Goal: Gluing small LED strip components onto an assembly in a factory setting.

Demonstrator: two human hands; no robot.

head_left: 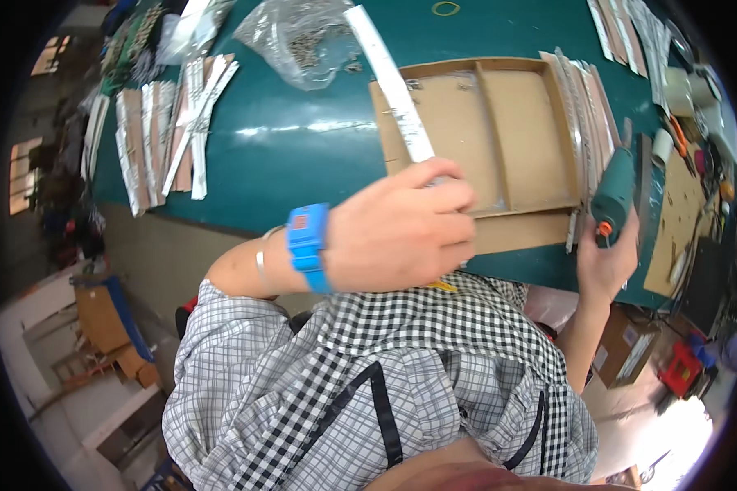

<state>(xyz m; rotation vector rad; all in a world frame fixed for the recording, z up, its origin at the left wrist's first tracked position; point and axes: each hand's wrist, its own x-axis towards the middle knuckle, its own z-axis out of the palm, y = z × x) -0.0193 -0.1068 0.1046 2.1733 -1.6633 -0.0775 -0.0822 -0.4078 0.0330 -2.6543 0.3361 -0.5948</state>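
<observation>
My left hand (422, 217), with a blue watch above it, is closed around the near end of a long white strip (393, 90). The strip slants up and left over the edge of a shallow cardboard tray (542, 135). That tray has a divider, and small metal pieces lie in its left part. My right hand (610, 258) grips a green power tool (614, 192) with an orange piece at its near end and a narrow grey tip pointing away. The tool is beside a stack of wrapped strips (588, 114) along the tray's right side.
A clear plastic bag (303, 37) of small metal parts lies at the back. Bundles of white and pinkish strips (172, 131) rest on the green table (295, 155) at left. Orange-handled pliers (681, 143) and a pegboard-like panel (671, 221) are at right.
</observation>
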